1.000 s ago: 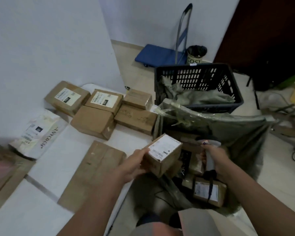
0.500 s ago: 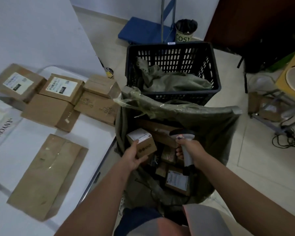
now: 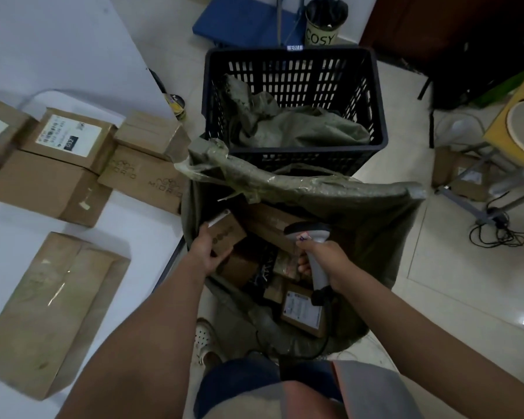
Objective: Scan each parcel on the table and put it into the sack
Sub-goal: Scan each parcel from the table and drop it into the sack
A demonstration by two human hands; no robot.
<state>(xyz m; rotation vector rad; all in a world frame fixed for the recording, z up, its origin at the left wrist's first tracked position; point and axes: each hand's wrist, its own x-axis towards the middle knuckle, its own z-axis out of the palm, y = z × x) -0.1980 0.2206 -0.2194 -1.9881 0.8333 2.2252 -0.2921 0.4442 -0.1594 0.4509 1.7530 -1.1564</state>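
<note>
Since a moment ago: we've dropped the small parcel from up over the sack's mouth down inside it, and our view has swung right, so less of the tabletop shows now.
Left hand: fingers curled round the small parcel's near side, holding it tilted inside the sack, just under the left rim.
Right hand: wrapped round the handle of the scanner, thumb up on top; the scanner head hangs over the sack's middle, pointing away from us.
Sack: olive green, open on the floor right against the tabletop edge, far rim rolled over with some clear plastic on it. We can see several brown boxes piled inside, and a labelled parcel lies near our side.
Tabletop: white, on our left. A long flat box sits nearest us; beyond it there's a cluster of brown boxes touching each other, one of them a labelled box.
Crate: black slotted plastic, just behind the sack, with a crumpled green sack lying in it.
Further back: a bin lettered COSY beside a blue trolley. Cables trail on the floor at right.
</note>
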